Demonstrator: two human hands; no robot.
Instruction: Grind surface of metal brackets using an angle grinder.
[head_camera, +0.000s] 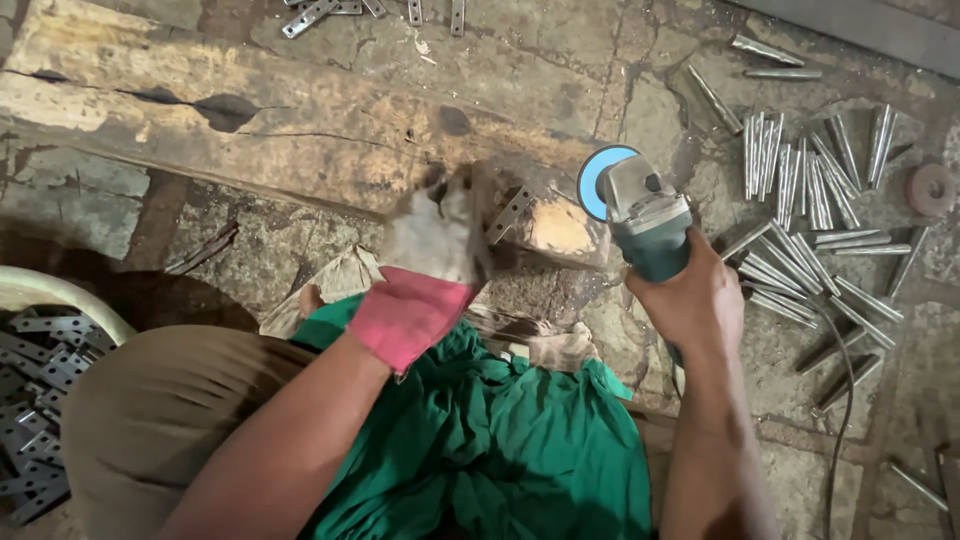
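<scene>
My left hand (432, 262) wears a dirty grey work glove with a pink cuff and presses a small perforated metal bracket (508, 214) onto the end of a worn wooden beam (250, 120). My right hand (690, 300) grips the green body of an angle grinder (640, 212). Its blue-rimmed disc (592, 180) stands just right of the bracket, a little apart from it. The grinder's cable (846, 400) trails off to the lower right.
Several cut metal rods (800, 180) lie scattered on the cracked stone floor at right, with a spare grinding wheel (931, 188) beyond. A pale basin (40, 340) at lower left holds several flat brackets. More brackets (330, 10) lie at the top. Green cloth (480, 440) covers my lap.
</scene>
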